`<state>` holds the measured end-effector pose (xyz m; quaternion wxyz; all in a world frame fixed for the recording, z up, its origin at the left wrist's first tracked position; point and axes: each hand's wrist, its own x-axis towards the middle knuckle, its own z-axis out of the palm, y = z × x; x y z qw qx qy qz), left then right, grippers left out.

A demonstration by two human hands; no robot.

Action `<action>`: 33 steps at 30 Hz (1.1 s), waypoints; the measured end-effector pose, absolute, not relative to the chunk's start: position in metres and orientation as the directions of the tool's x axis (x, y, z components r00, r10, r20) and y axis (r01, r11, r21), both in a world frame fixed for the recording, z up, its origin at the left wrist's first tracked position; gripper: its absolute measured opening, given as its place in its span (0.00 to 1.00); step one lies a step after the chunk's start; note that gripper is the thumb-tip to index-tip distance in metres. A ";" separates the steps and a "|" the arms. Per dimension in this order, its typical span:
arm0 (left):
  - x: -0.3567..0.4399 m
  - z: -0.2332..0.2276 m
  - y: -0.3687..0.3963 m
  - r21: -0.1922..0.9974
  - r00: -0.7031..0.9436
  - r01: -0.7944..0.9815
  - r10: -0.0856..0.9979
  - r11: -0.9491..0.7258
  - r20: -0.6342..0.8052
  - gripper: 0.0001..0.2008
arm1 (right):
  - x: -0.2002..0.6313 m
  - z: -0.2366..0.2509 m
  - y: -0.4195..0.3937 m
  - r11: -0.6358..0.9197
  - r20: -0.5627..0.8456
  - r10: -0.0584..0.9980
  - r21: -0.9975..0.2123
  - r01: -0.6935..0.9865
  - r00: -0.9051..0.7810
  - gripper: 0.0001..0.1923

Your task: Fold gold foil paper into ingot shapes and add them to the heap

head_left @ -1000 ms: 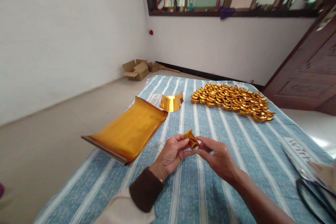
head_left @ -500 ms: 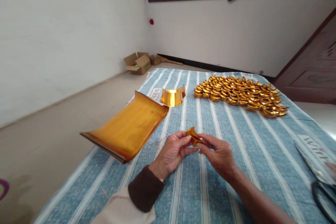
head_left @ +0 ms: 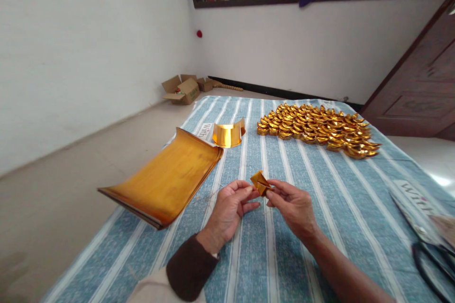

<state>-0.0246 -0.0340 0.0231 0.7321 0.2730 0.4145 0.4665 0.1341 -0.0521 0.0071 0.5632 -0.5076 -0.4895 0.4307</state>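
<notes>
A small piece of folded gold paper is held above the striped cloth, between my two hands. My right hand pinches its right side between thumb and fingers. From the left, the thumb and forefinger of my left hand close at its lower left edge, the other fingers loosely curled. The paper's upper left part shows as a flat slanted face, with a fold standing out below it. Left of my hands lies a stack of gold paper sheets with curled edges. Behind it stands a curved, shiny gold strip.
Many folded gold paper ingots sit in rows at the back right. Large scissors with black handles lie at the right edge. Blue-and-white striped cloth covers the table. Open cardboard boxes stand on the floor beyond.
The folded paper has turned, now showing a flatter face instead of an open pocket. My left fingers have shifted slightly left on it. The whole view has swung a little to the right.
</notes>
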 end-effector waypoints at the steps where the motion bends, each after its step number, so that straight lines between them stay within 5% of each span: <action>1: -0.024 0.023 -0.035 0.787 0.226 -0.452 0.908 0.419 -0.353 0.09 | 0.134 0.007 -0.052 0.115 0.116 0.980 -0.993 0.017 0.163 0.13; 24: -0.021 0.024 -0.038 0.798 0.245 -0.432 0.907 0.419 -0.344 0.11 | 0.130 -0.003 -0.056 0.190 0.194 0.978 -0.980 0.052 0.083 0.13; 33: -0.019 0.025 -0.037 0.859 0.180 -0.367 0.933 0.356 -0.310 0.13 | 0.130 -0.005 -0.057 0.329 0.359 0.930 -0.907 0.262 0.075 0.13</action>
